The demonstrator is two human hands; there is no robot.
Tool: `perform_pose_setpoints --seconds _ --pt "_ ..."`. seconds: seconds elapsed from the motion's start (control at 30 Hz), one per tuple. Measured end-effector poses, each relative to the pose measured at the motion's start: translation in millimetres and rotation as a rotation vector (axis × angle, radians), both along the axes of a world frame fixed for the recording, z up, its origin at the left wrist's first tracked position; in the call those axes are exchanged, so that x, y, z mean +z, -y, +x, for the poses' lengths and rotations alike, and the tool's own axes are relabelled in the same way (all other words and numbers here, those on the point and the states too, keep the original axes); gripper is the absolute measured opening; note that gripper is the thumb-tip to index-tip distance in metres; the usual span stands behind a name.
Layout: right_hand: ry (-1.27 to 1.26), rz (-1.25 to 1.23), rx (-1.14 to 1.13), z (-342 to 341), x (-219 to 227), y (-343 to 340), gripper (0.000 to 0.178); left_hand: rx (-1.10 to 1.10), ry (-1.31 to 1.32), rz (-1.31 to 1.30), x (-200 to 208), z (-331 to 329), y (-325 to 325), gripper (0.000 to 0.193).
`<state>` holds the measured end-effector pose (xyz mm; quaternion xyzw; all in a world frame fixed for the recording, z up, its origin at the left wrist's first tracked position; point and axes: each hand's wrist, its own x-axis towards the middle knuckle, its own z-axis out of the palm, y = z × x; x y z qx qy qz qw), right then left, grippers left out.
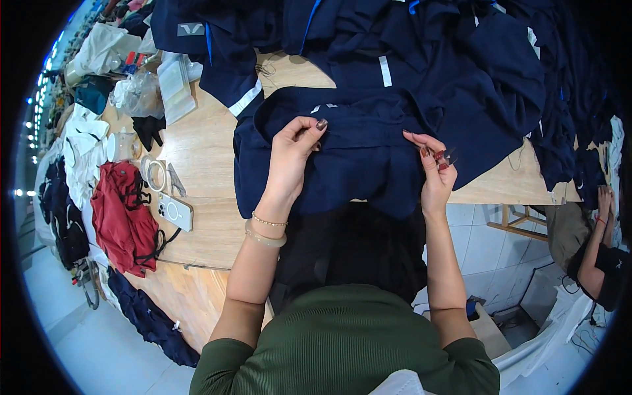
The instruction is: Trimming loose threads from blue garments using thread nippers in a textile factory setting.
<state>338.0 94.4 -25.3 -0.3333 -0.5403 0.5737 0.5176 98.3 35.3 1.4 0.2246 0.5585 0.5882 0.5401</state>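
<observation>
A navy garment [359, 171] with a wide, waistband-like opening lies in front of me at the table's near edge, its lower part hanging toward my lap. Small white labels show inside the opening. My left hand [296, 145] pinches the band left of its middle, thumb against fingertips. Toward the right end of the same band, my right hand [431, 158] grips the fabric between fingers and thumb. A small dark pointed tool [450, 157], perhaps thread snips, sticks out from the right hand's curled fingers; most of it is hidden.
More navy garments [461, 85] are heaped across the far side of the wooden table [204, 224]. At left lie a red garment [122, 217], a white phone [175, 212], tape rolls [155, 174] and plastic bags [138, 95]. Another person's arm [596, 243] shows at far right.
</observation>
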Motion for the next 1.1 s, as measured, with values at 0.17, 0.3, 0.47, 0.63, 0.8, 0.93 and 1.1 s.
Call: perform_pose_setpoints --seconds 0.17,0.3,0.47,0.63,0.8,0.93,1.1 --pt "0.028 0.008 0.018 -2 4 1 0.024 0.005 -0.03 -0.012 6 1 0 0.007" --pt "0.089 0.015 0.033 -1 7 0 0.024 0.076 -0.342 0.091 6 4 -7 0.006" --pt "0.094 0.013 0.025 -1 4 1 0.024 0.094 -0.845 0.301 26 5 -12 0.01" --pt "0.048 0.024 0.048 -2 2 -2 0.024 -0.402 -1.382 0.381 31 22 -21 0.018" --pt "0.054 -0.001 0.041 -5 4 1 0.024 -0.236 -0.711 0.242 26 16 -32 0.008" --pt "0.075 0.029 0.046 -1 2 -1 0.024 -0.188 -0.573 0.207 36 16 -34 0.016" --pt "0.067 0.02 0.046 -2 4 -2 0.024 -0.448 -1.292 0.361 31 26 -28 0.02"
